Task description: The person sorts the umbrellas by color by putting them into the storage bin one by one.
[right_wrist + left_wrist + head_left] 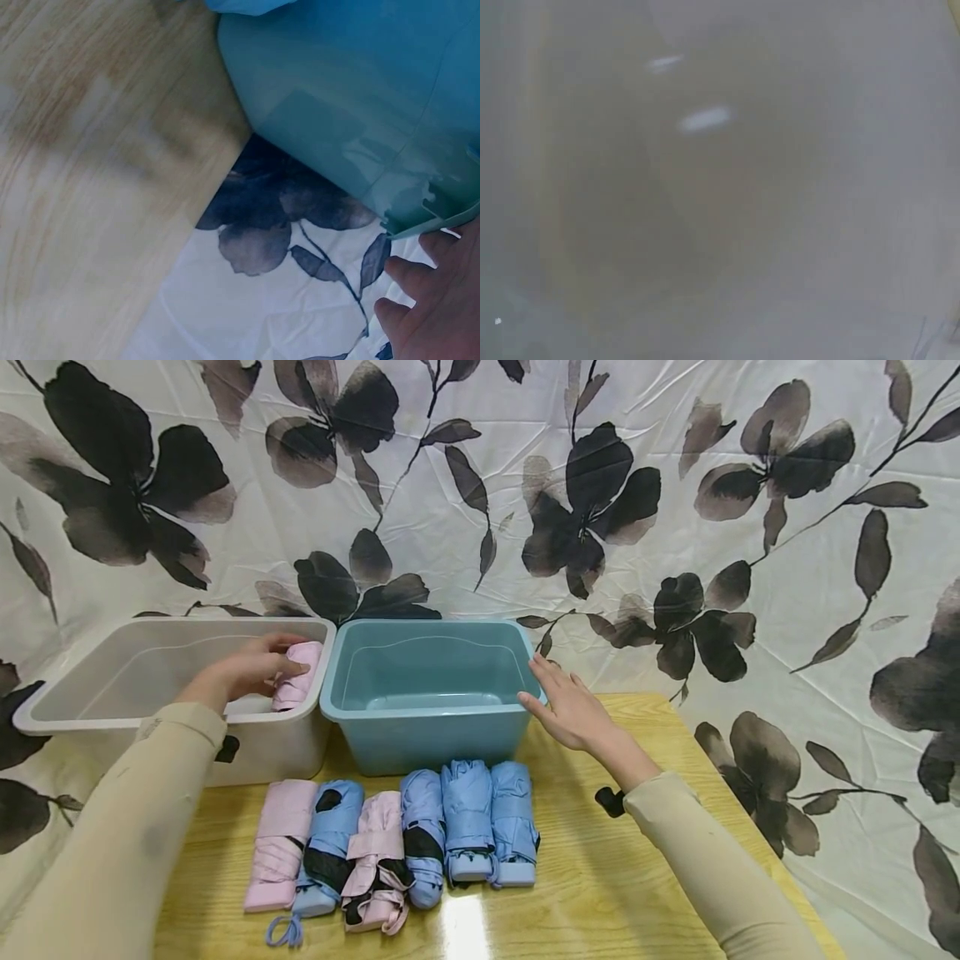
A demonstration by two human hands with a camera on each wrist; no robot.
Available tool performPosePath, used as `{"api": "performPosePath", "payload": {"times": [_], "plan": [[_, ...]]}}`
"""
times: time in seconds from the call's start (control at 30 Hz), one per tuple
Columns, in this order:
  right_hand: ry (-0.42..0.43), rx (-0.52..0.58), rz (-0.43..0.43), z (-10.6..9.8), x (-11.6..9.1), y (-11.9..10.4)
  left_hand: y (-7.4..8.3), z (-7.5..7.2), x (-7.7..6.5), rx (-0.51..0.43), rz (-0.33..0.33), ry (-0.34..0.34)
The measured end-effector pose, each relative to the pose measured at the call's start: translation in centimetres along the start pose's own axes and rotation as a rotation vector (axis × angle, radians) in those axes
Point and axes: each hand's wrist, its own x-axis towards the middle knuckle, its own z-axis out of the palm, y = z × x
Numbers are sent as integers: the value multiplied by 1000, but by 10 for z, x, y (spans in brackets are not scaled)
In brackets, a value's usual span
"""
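My left hand reaches over the white bin and grips a pink folded umbrella inside its right end. A blurred pale surface fills the left wrist view, where neither hand nor umbrella shows. My right hand has its fingers extended, fingertips right at the right rim of the blue bin. In the right wrist view, the fingers appear beside that bin's rim. In front of the bins lie a row of folded umbrellas, among them a pink one at the left end and a blue one at the right end.
Both bins stand side by side on a wooden table. Behind them hangs a white cloth with dark flowers. The table's right edge slants away beyond my right arm. A blue cord loop lies near the umbrellas.
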Motion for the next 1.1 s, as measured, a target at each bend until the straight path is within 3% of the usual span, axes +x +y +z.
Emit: {"api": "performPosePath", "payload": {"times": [0.53, 0.93, 1.1], "plan": [[8, -10, 2, 3, 1, 2, -15, 3, 13, 156, -83, -143], [23, -8, 0, 3, 1, 3, -14, 4, 16, 62, -136, -280], [19, 2, 2, 4, 1, 4, -13, 5, 17, 69, -172, -324]]}}
